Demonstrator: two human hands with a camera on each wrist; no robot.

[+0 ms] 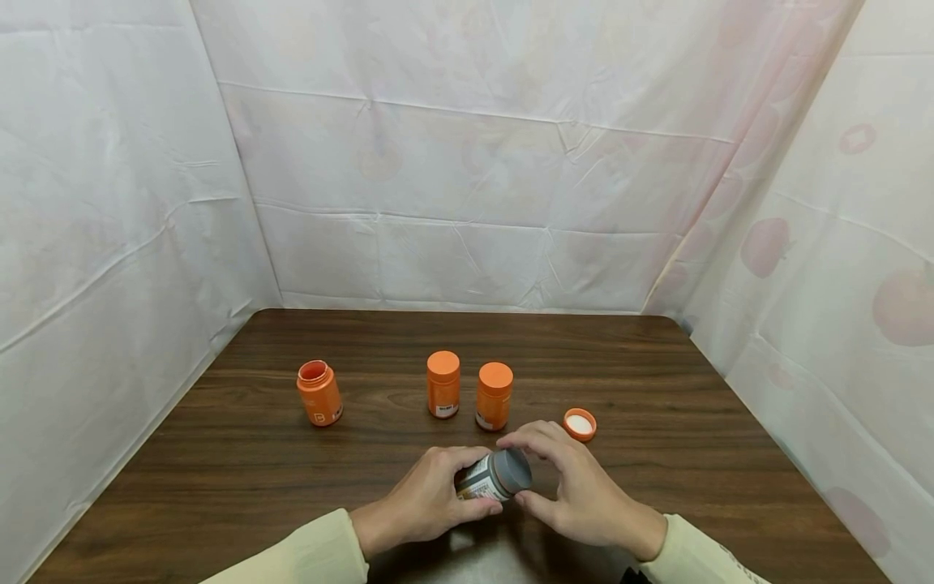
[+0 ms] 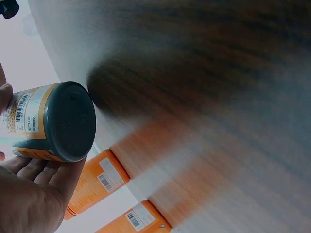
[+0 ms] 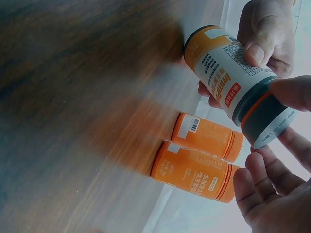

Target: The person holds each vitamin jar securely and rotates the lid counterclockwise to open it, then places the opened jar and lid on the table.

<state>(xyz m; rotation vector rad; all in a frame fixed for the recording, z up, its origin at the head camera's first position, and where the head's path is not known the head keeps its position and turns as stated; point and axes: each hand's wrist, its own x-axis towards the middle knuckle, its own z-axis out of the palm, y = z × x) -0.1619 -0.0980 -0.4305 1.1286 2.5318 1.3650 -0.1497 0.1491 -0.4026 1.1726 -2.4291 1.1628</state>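
Note:
In the head view my left hand (image 1: pixel 426 496) grips a dark grey-green bottle (image 1: pixel 480 480) with a white and orange label, tilted near the table's front. Its matching cap (image 1: pixel 513 470) points right, between the thumb and fingers of my right hand (image 1: pixel 580 491). The right wrist view shows the right thumb over the cap (image 3: pixel 268 122), with a fingertip at its far side. A thin orange ring shows at the cap's upper edge. In the left wrist view the bottle's round base (image 2: pixel 72 121) faces the camera, with left fingers curled beneath the label.
Two capped orange bottles, one (image 1: pixel 443 385) left of the other (image 1: pixel 494 397), stand beyond the hands. An uncapped orange bottle (image 1: pixel 319 395) stands further left. Right of them an orange cap (image 1: pixel 580 424) lies with its white inside up. White sheets (image 1: pixel 467 162) surround the wooden table (image 1: pixel 219 487).

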